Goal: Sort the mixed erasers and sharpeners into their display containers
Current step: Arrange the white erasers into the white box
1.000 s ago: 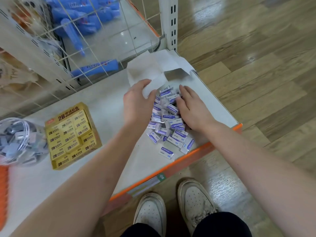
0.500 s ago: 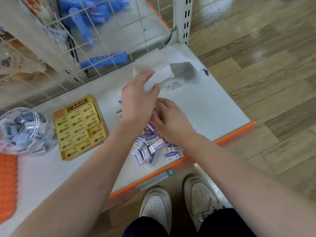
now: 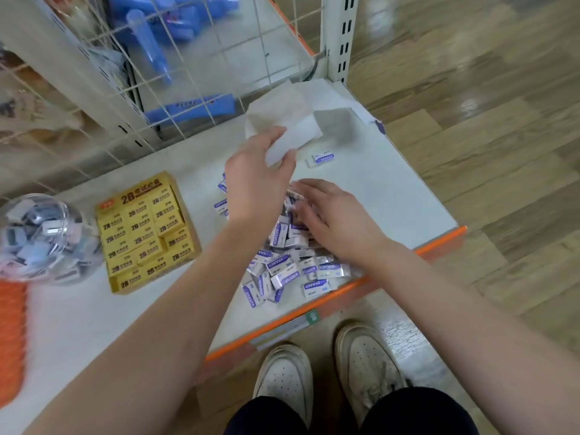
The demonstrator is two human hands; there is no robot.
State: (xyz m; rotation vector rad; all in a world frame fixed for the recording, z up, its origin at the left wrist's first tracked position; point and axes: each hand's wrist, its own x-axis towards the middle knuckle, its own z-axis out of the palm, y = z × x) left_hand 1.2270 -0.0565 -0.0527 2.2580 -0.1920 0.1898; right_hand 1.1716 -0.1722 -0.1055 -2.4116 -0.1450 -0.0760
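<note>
A heap of white and purple erasers [image 3: 282, 271] lies near the shelf's front edge. One eraser [image 3: 320, 159] lies apart, farther back. My left hand [image 3: 255, 180] grips the flap of a white cardboard box [image 3: 282, 114] that is tipped on the shelf. My right hand [image 3: 332, 215] rests with spread fingers on top of the heap. A yellow display box of 2B erasers [image 3: 144, 233] stands to the left. Beside it is a clear round jar [image 3: 40, 237] filled with small grey and blue pieces.
The white shelf [image 3: 392, 196] has an orange front lip [image 3: 345, 293]. Behind it a wire grid [image 3: 188, 73] fences off blue items. An orange object [image 3: 11, 340] lies at the far left. My shoes [image 3: 326, 378] stand on wood flooring below the edge.
The white box moved back and up in my left hand, and the erasers spilled out toward the front edge. My right hand drew back with the heap.
</note>
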